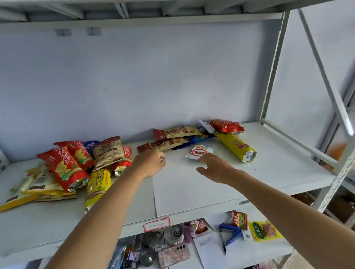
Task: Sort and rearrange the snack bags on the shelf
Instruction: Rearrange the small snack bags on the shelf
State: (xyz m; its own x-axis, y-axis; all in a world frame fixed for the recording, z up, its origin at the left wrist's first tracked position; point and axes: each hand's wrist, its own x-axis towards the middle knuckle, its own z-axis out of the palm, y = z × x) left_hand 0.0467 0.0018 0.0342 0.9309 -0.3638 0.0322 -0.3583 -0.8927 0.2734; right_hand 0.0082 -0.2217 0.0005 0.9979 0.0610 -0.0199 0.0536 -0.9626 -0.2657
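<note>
Head view looks at a white metal shelf point(197, 188) whose board crosses the middle of the frame and carries two groups of snack bags. At centre left lies a heap: two red chip bags point(64, 166) slanting over pale yellow-edged bags point(31, 186), a tan bag point(109, 151) on top toward the back, and a yellow bag point(96, 186) pointing toward the front edge. Right of centre, along the back wall, two tan bags point(173, 137) lie stacked lengthwise, with a crumpled red bag point(227, 126) and a long yellow bag point(236, 146) further right, and a small white packet point(199, 151) in front of them. The left hand point(150, 164) reaches in at centre with fingers curled, just in front of the lower tan bag's red end; whether it grips that bag cannot be told. The right hand point(216, 168) is spread, thumb out, its fingertips touching the near edge of the white packet. On the lower shelf point(214, 256), bottom centre, lie a phone point(173, 256), a blue stapler point(232, 232), a pen and small packets.
</note>
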